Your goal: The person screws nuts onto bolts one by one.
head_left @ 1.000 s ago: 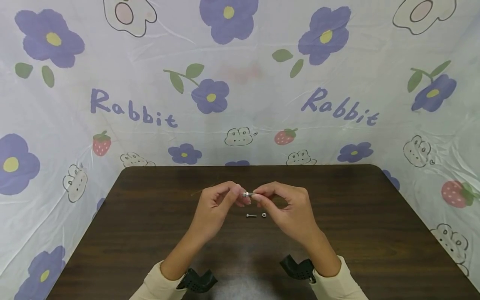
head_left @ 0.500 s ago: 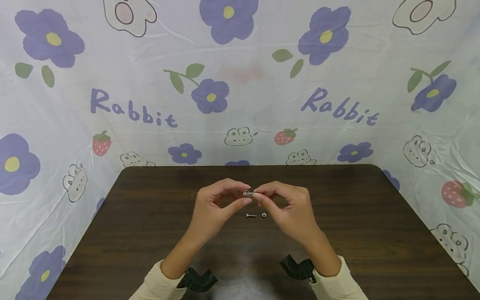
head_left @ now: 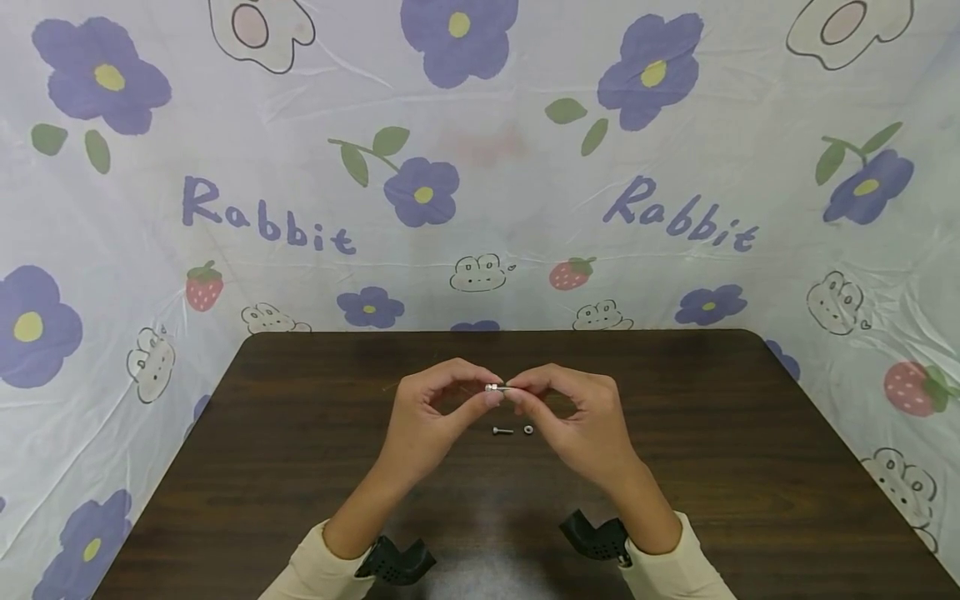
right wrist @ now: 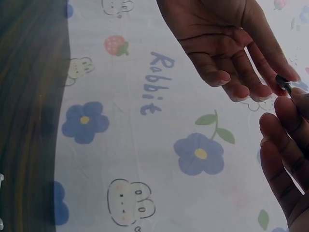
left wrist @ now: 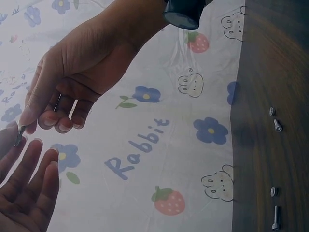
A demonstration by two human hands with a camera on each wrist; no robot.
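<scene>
In the head view my left hand (head_left: 429, 412) and right hand (head_left: 581, 417) meet above the table over a small silver bolt (head_left: 492, 387). My right thumb and index finger pinch its thin shank from the right. Left thumb and index fingertips close round the wider end, where a nut-like collar shows. Fingertips partly cover the bolt in both wrist views. The other left fingers (left wrist: 42, 186) are loosely bent in the left wrist view. Below the hands, a second bolt (head_left: 502, 431) and a loose nut (head_left: 528, 430) lie on the wood.
The dark wooden table (head_left: 480, 500) has a patterned cloth (head_left: 525, 208) hanging behind and beside it. In the left wrist view, several small bolts (left wrist: 275, 218) and nuts (left wrist: 274, 192) lie on the tabletop. Black wrist mounts (head_left: 397, 561) stick out inward from both sleeves.
My left fingers opened away from the wider end half a second ago, then closed on it again. The right hand keeps its pinch in nearly the same place.
</scene>
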